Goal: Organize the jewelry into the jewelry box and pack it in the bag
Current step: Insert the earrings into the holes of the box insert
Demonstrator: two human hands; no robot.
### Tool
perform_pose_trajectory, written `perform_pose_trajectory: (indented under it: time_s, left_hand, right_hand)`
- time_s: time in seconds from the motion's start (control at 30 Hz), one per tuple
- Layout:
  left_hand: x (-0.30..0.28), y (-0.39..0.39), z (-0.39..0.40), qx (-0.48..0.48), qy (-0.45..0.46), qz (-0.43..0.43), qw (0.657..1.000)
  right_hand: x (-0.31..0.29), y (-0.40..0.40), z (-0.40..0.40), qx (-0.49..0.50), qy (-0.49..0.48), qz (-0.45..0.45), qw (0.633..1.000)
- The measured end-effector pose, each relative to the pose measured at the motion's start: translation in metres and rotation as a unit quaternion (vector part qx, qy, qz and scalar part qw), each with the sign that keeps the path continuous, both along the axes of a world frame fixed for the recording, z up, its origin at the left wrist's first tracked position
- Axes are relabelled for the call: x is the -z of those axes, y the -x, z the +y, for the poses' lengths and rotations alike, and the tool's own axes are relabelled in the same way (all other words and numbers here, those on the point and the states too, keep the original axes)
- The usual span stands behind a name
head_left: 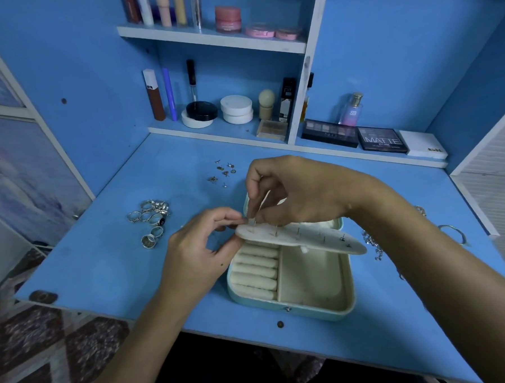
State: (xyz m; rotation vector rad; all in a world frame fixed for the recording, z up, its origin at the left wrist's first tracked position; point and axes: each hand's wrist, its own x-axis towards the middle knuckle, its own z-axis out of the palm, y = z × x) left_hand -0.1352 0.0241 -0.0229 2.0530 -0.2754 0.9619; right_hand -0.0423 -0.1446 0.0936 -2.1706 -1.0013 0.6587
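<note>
An open pale-teal jewelry box (347, 300) with cream ring rolls sits at the middle of the blue desk. A cream earring flap (315, 235) lies folded flat over it, with several stud posts poking through. My left hand (202, 252) pinches the flap's left end. My right hand (292, 192) pinches a small earring (251, 220) at that same end. Several silver rings (151, 218) lie to the left. Loose stud earrings (224, 172) lie behind the box. A chain (372, 243) and a bangle (452, 233) lie to the right. No bag is in view.
Shelves at the back hold cosmetics: tubes, jars (236, 108), eyeshadow palettes (381, 140) and a perfume bottle (351, 110). The desk's front edge (164, 322) is near me, with patterned floor below on the left. A white panel (493, 178) stands at the right.
</note>
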Motion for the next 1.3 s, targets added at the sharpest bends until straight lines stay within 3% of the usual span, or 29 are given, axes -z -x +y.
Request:
perform_pose_trajectory:
  time_s: [0.2,0.37,0.63,0.87,1.3]
  left_hand:
    - [-0.004,-0.01,0.007,0.006,-0.018,-0.007,1.0]
    - [-0.023,-0.021,0.009,0.049,0.022,0.06,0.997]
    - [-0.034,-0.058,0.009,0.088,0.126,0.195,0.969]
    - [-0.027,-0.08,0.007,0.074,0.121,0.234,0.962]
    - [-0.005,-0.086,0.002,0.013,0.081,0.279,0.957]
  right_hand:
    - [0.001,-0.012,-0.031,0.13,-0.165,0.094,0.973]
    - [0.019,-0.026,-0.062,0.286,-0.321,0.105,0.896]
    - [0.064,-0.026,-0.083,0.441,-0.374,0.127,0.806]
    - [0.083,-0.02,-0.078,0.459,-0.4,0.136,0.781]
    - [0.1,-0.02,-0.082,0.47,-0.34,0.099,0.808]
